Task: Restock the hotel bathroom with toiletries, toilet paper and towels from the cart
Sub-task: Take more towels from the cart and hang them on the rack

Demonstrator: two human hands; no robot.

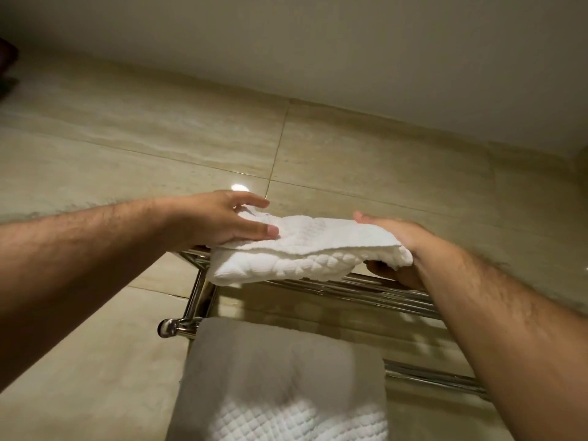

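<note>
While both bare arms reach forward from the lower corners of the view, a folded white towel (305,249) with a raised diamond weave lies on the top shelf of a chrome towel rack (375,289) made of shiny parallel bars and fixed to the wall. The towel sits toward the left end of the shelf, between the two hands.

The left hand (222,221) rests flat on the towel's top left corner. Its fingers are straight and slightly spread, the thumb lies along the cloth, and nothing is curled round it.

The right hand (394,240) holds the towel's right end. One part of the hand is laid over the top and the rest is tucked beneath the fold, so the cloth is clamped between them (which fingers are underneath cannot be made out, as they lie in shadow).

Below the shelf, a second white towel (286,377) with a quilted waffle texture hangs over a lower rail of the same rack. It is mostly in shadow, with a lit patch near the bottom edge of the view.

Behind everything are large beige stone-look wall tiles (127,138) with thin grout lines. A small bright spot of light (239,187) reflects on the tile just above the left hand. A plain pale ceiling (350,43) fills the top of the view.
</note>
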